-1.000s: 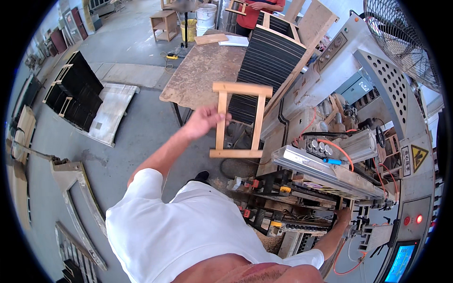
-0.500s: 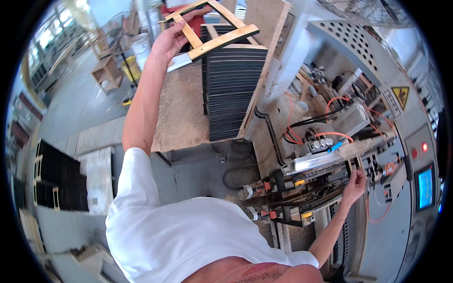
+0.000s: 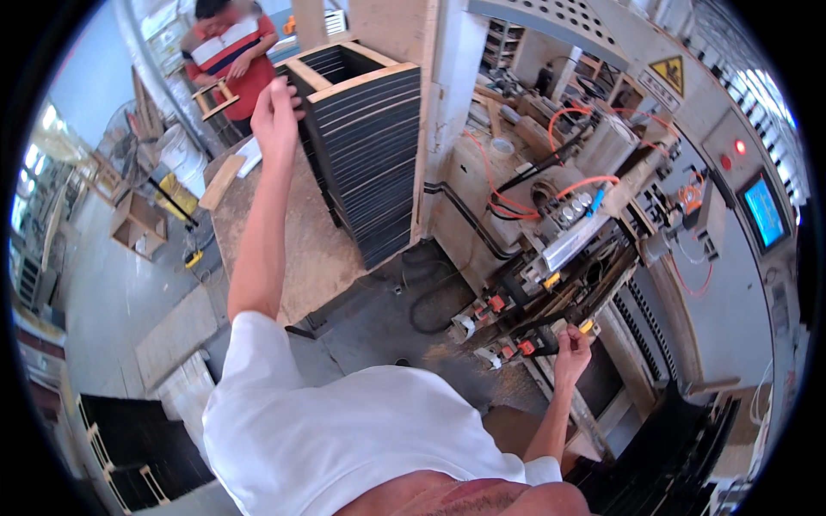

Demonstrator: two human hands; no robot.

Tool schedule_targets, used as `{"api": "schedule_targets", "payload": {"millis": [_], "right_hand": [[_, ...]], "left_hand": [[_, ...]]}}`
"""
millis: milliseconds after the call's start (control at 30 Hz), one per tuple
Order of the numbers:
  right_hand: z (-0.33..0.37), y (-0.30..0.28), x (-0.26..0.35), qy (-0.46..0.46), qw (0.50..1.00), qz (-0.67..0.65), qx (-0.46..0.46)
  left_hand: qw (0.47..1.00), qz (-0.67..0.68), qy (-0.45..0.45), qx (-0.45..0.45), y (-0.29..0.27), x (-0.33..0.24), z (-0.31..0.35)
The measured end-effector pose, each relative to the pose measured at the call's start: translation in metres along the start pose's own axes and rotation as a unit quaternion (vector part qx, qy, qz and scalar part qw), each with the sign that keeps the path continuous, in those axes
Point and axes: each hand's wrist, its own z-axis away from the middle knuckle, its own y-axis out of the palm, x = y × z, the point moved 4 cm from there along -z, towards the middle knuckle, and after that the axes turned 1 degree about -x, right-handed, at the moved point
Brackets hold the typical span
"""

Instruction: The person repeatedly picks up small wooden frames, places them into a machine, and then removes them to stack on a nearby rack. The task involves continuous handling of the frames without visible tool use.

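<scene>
My left hand (image 3: 275,110) is stretched out far ahead, fingers apart and holding nothing, right beside the left corner of a light wooden frame (image 3: 361,76). That frame lies on top of a tall stack of black frames (image 3: 374,172) standing on a worn wooden workbench (image 3: 284,249). My right hand (image 3: 571,347) is low at the right, its fingers curled around a small part on the front edge of a machine (image 3: 559,249) with orange hoses and cables.
Another person in a red and white striped shirt (image 3: 228,52) stands beyond the bench with a wooden frame. A cardboard box (image 3: 138,225) and black frames (image 3: 129,447) are on the floor at left. The machine's blue screen (image 3: 762,211) is at right.
My left arm carried the wooden frame up and away onto the black stack and let go of it. My right hand stayed on the machine. The view swung left.
</scene>
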Motion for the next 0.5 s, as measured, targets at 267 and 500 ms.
{"api": "schedule_targets", "payload": {"millis": [267,500], "right_hand": [[0.051,-0.037,0.025,0.058,0.997,0.052,-0.009],[0.096,-0.106,0.066,-0.080,0.983,0.147,-0.073]], "left_hand": [[0.979,-0.150,0.139,0.012,0.020,-0.023,0.053],[0.932,-0.243,0.267,0.028,0.030,-0.049,0.075]]}}
